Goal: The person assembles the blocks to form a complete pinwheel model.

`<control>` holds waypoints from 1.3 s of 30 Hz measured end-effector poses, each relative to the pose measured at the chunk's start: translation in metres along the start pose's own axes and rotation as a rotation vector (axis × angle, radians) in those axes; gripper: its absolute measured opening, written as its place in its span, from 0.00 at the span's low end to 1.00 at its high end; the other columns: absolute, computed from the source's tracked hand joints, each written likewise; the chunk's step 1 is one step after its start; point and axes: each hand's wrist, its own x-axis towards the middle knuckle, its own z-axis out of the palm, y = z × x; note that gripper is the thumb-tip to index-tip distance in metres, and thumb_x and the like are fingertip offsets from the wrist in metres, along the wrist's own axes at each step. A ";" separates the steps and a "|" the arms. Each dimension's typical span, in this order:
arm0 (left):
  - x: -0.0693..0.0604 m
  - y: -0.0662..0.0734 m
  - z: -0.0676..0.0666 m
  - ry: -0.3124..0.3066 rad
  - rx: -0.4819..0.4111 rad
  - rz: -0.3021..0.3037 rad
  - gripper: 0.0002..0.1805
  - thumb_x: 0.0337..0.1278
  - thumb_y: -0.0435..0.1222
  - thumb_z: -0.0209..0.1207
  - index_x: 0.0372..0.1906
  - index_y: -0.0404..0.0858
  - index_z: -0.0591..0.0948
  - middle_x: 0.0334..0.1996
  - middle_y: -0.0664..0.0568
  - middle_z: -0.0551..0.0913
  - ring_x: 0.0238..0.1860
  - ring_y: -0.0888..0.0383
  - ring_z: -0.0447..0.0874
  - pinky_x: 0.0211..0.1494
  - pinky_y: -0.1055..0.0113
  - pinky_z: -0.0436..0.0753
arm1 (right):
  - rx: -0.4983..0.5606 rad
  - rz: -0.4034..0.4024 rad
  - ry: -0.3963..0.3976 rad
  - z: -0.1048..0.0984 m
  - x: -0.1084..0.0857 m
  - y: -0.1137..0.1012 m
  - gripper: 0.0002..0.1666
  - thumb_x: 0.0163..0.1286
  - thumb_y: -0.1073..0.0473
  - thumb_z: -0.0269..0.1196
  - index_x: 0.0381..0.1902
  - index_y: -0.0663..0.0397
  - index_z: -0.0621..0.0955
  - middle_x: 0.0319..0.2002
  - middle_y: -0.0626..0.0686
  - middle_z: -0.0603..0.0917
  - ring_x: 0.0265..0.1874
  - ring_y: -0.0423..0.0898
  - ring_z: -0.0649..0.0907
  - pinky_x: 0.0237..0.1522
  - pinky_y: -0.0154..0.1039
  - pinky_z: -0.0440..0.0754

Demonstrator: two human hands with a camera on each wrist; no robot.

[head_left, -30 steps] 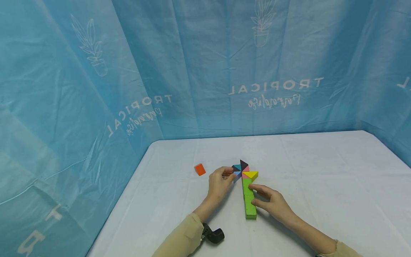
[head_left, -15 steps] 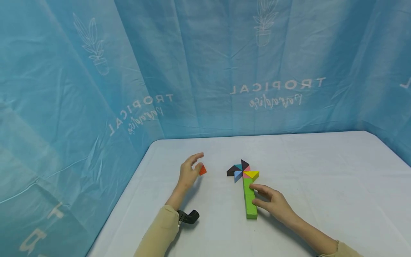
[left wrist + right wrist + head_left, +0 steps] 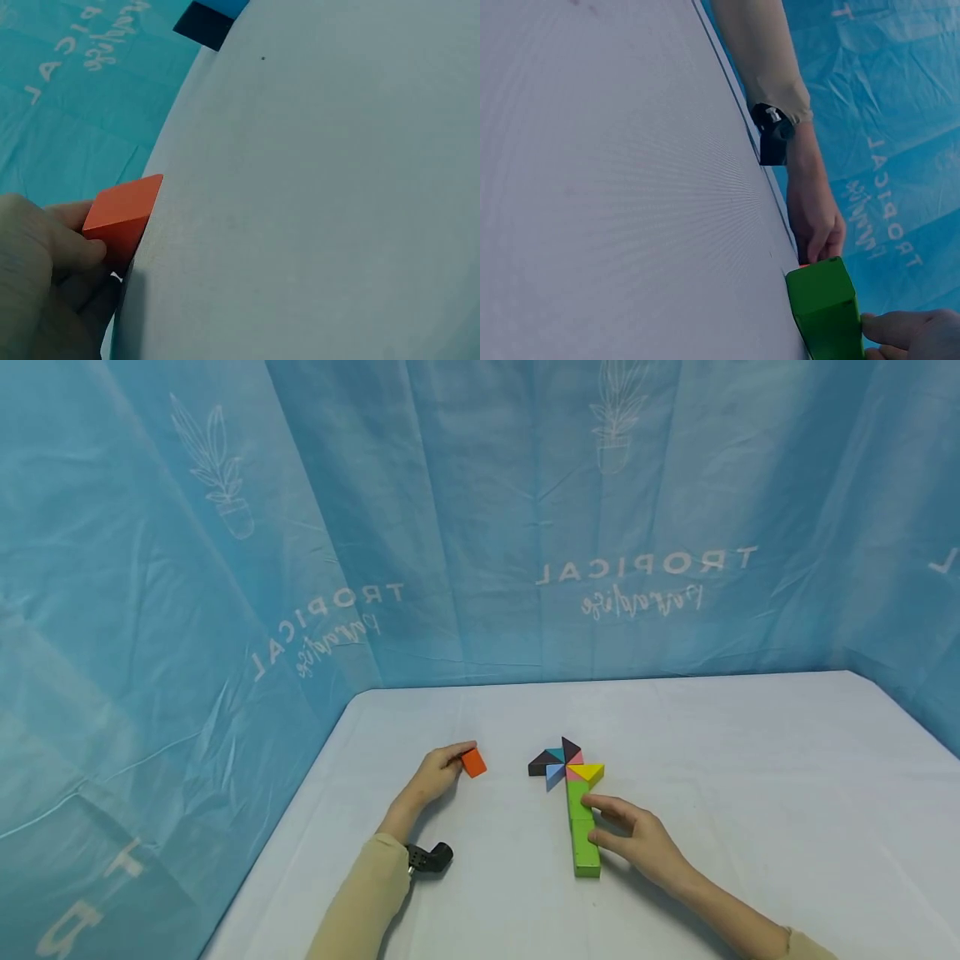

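Observation:
My left hand (image 3: 435, 774) pinches an orange block (image 3: 474, 763) at the left of the table, thumb and fingers at its left end; the left wrist view shows the block (image 3: 120, 211) close up. My right hand (image 3: 647, 841) rests beside two green blocks (image 3: 585, 847) laid end to end. Its index fingertip touches the upper one and its thumb the right side of the lower one. Above them, triangular blocks form a pinwheel: yellow (image 3: 588, 772), pink, black (image 3: 542, 764), teal and light blue (image 3: 554, 775). In the right wrist view the green block (image 3: 825, 300) partly hides the left hand.
A white cloth (image 3: 735, 752) covers the table. Blue printed curtains (image 3: 480, 527) hang behind it and along both sides. A black wrist camera (image 3: 431, 858) sticks out from the left wrist, low over the cloth.
My left hand has left the light blue triangle, moved left to the orange block and taken hold of it. The orange block has shifted slightly. My right hand stays by the green blocks.

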 end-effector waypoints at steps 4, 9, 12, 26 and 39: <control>0.000 0.003 0.002 -0.025 0.060 0.005 0.20 0.62 0.22 0.48 0.58 0.29 0.76 0.55 0.37 0.76 0.59 0.42 0.71 0.62 0.50 0.69 | -0.007 0.003 0.009 0.000 0.000 0.001 0.30 0.60 0.56 0.68 0.60 0.54 0.75 0.58 0.52 0.77 0.60 0.53 0.72 0.61 0.46 0.69; 0.001 0.006 0.005 -0.058 0.067 -0.018 0.19 0.62 0.28 0.55 0.59 0.30 0.75 0.56 0.40 0.77 0.58 0.45 0.72 0.62 0.52 0.70 | -0.013 -0.005 0.000 0.000 0.000 0.002 0.30 0.61 0.56 0.67 0.60 0.55 0.75 0.58 0.53 0.77 0.60 0.54 0.72 0.60 0.48 0.69; 0.002 0.007 0.008 -0.060 0.069 -0.007 0.20 0.60 0.32 0.59 0.58 0.30 0.76 0.54 0.40 0.78 0.56 0.45 0.73 0.60 0.52 0.71 | -0.006 0.012 0.004 0.000 0.000 0.002 0.30 0.60 0.56 0.68 0.60 0.54 0.75 0.58 0.52 0.77 0.60 0.53 0.72 0.61 0.47 0.69; 0.009 0.004 0.020 0.173 0.126 0.024 0.17 0.64 0.41 0.57 0.48 0.32 0.82 0.43 0.44 0.83 0.46 0.49 0.80 0.51 0.55 0.78 | 0.035 -0.006 -0.007 0.000 0.000 0.000 0.30 0.60 0.58 0.68 0.60 0.55 0.75 0.59 0.54 0.76 0.61 0.54 0.72 0.62 0.48 0.67; 0.015 0.006 0.024 0.211 -0.169 -0.038 0.18 0.64 0.25 0.49 0.57 0.29 0.76 0.53 0.42 0.79 0.56 0.49 0.75 0.59 0.56 0.73 | 0.035 -0.002 -0.008 0.000 0.000 -0.001 0.30 0.60 0.58 0.68 0.60 0.56 0.75 0.59 0.54 0.76 0.61 0.54 0.71 0.62 0.47 0.67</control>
